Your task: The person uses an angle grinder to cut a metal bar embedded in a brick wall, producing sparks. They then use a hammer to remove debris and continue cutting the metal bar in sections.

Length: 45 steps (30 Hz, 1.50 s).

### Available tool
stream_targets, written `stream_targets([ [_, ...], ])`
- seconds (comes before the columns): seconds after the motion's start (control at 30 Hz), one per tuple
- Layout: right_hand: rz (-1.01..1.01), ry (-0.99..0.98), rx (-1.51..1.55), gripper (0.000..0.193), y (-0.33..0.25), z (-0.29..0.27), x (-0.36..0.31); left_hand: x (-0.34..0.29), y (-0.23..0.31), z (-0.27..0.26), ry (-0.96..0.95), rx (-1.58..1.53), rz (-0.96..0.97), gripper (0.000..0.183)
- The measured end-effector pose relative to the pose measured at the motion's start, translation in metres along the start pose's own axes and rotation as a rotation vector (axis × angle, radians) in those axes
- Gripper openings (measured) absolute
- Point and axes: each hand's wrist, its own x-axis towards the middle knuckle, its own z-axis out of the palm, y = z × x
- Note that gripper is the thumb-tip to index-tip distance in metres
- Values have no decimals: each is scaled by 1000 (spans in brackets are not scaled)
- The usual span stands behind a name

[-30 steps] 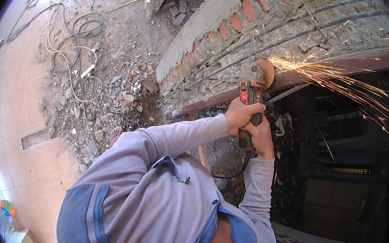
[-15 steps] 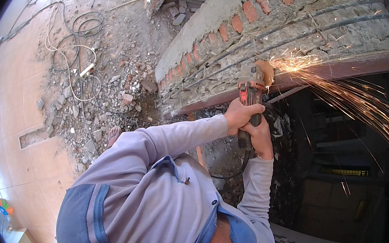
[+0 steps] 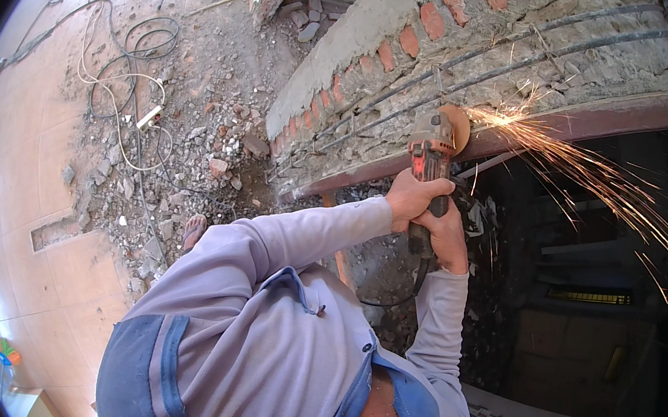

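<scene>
Left hand (image 3: 413, 199) and right hand (image 3: 449, 233) grasp an angle grinder (image 3: 429, 164).
Head view: fingers clench around its body, left hand ahead of the right; the disc (image 3: 455, 130) is at the broken concrete beam (image 3: 330, 70), near exposed steel bars (image 3: 527, 63), throwing sparks (image 3: 530, 137) rightward.

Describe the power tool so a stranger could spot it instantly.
Find the broken wall slanting across the upper right. Near its lower edge, both hands grip a black-and-red angle grinder. Its round tan disc, throwing orange sparks, sets it apart from everything nearby.
</scene>
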Motion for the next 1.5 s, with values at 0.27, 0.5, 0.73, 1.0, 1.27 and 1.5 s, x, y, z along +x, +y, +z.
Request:
stream_targets([
  [0.27, -14, -10, -1, 59, -2, 0, -1, -1, -1, 1, 5, -5, 14, 21],
  [0.5, -6, -13, 12, 58, -2, 0, 0, -3, 2, 2, 22, -1, -16, 22],
  [0.73, -16, -17, 19, 56, -4, 0, -1, -3, 2, 3, 26, 2, -4, 20],
  [1.0, 4, -18, 37, 54, -6, -1, -2, -2, -1, 4, 35, 2, 15, 18],
  [1.27, 11, 1, 21, 54, -3, -1, -1, 0, -2, 3, 30, -9, 14, 18],
  [1.5, -1, -8, 34, 51, -5, -1, -2, -2, 0, 3, 21, -7, 27, 19],
])
